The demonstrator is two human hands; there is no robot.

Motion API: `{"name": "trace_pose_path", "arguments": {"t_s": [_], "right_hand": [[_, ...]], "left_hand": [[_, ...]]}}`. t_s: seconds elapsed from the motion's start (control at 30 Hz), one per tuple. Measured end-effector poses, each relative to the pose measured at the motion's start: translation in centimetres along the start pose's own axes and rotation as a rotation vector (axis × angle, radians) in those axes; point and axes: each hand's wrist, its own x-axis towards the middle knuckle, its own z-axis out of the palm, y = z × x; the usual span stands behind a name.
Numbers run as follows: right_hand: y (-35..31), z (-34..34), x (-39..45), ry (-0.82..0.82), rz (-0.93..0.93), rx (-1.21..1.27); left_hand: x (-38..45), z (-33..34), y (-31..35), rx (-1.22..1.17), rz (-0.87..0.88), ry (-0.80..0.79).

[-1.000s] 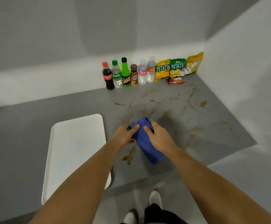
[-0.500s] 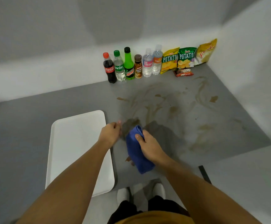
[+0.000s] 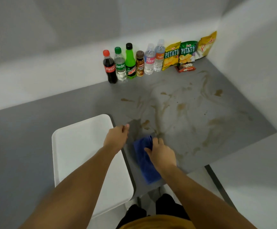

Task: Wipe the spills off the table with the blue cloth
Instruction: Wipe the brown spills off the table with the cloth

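A folded blue cloth (image 3: pixel 145 162) lies flat on the grey table (image 3: pixel 35 129) close to its front edge. My right hand (image 3: pixel 161 154) presses down on the cloth's right side, fingers curled over its far end. My left hand (image 3: pixel 117 138) hovers to the left of the cloth, apart from it, fingers loosely curled and holding nothing. Brown spill streaks (image 3: pixel 180 107) and smears spread over the table beyond and to the right of the cloth.
A white tray (image 3: pixel 78 154) lies left of the cloth, under my left forearm. Several drink bottles (image 3: pixel 130 63) and snack bags (image 3: pixel 186 52) line the back wall. A wall bounds the table's right side. The table's front edge is just below the cloth.
My left hand let go of the cloth and drew away to the left. My right hand kept the cloth and slid it toward the front edge, covering the brown blotch there.
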Motion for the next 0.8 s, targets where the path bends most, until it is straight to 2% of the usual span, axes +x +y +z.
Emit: {"name": "trace_pose_path", "arguments": {"t_s": [0.1,0.2,0.4,0.57,0.8], "right_hand": [[0.1,0.0,-0.2,0.038,-0.038,-0.112],[0.1,0.7,-0.6,0.081,-0.122,-0.180],[0.3,4.4,-1.7,-0.079,-0.321,-0.090],[-0.1,6.0,-2.0,0.011,-0.308,-0.140],[-1.0,6.0,1.1,-0.010,-0.384,-0.147]], "left_hand": [[0.2,-0.2,-0.1,0.115,0.048,-0.006],[0.3,-0.3,-0.1,0.127,0.056,-0.011],[0.7,-0.4,-0.1,0.092,0.024,-0.009],[1.3,-0.6,-0.2,0.097,0.010,0.018],[2.3,-0.3,-0.4,0.076,-0.013,0.074]]}}
